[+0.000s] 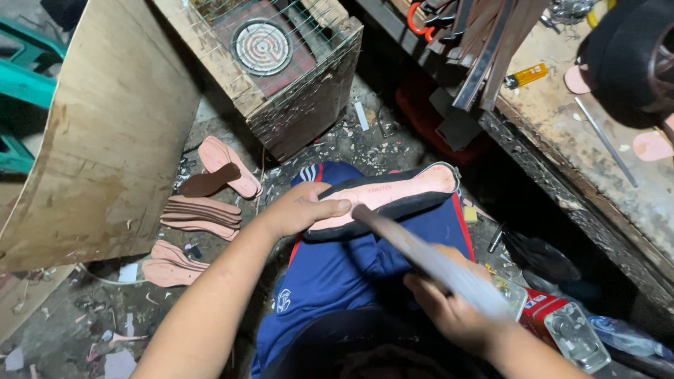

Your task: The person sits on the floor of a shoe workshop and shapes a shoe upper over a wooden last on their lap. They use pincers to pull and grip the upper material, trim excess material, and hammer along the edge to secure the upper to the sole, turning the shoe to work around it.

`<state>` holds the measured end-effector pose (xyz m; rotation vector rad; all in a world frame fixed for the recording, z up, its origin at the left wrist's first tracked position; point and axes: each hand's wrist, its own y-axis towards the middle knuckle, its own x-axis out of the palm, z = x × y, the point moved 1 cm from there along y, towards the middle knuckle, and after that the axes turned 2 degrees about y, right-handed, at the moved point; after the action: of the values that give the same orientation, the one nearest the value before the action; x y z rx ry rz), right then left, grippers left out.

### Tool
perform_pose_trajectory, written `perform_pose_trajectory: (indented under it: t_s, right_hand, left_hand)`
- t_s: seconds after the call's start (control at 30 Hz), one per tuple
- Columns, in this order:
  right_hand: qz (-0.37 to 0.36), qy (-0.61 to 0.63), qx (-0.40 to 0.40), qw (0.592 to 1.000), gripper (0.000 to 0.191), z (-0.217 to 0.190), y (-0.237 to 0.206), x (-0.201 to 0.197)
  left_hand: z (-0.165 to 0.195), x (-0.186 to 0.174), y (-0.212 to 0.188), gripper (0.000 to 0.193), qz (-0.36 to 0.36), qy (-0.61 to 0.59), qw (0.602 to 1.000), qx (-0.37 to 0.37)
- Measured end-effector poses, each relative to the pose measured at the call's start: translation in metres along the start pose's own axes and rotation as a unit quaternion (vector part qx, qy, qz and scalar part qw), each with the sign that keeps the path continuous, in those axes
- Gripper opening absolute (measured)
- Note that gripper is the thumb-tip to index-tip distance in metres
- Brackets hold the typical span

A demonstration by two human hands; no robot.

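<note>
Pink flat insole clamped by left hand; right hand grips a blurred, perhaps metal tool

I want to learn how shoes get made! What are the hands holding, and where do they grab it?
The left hand grips the black-edged shoe upper with its pink insole at its near end, thumb on top. The right hand holds a blurred tool by its lower end.
</note>
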<state>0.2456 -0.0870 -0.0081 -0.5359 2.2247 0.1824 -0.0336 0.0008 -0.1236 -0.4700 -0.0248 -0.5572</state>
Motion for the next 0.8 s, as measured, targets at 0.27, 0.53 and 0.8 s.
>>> perform_pose_trajectory:
  t_s: [0.27,0.53,0.8]
  right_hand:
    - [0.013,0.04,0.135,0.99,0.045,0.011,-0.001,-0.006]
    - [0.099,0.066,0.071,0.99,0.058,0.001,-0.001,-0.032]
    - [0.052,0.028,0.057,0.997,0.055,0.005,0.017,-0.002]
  left_hand:
    - [0.038,0.012,-0.023,0.043,0.127,0.265,0.946,0.134]
    - [0.063,0.037,-0.05,0.058,0.231,0.474,0.817,0.235]
    - [0.065,0.037,-0.048,0.058,0.222,0.464,0.832,0.208]
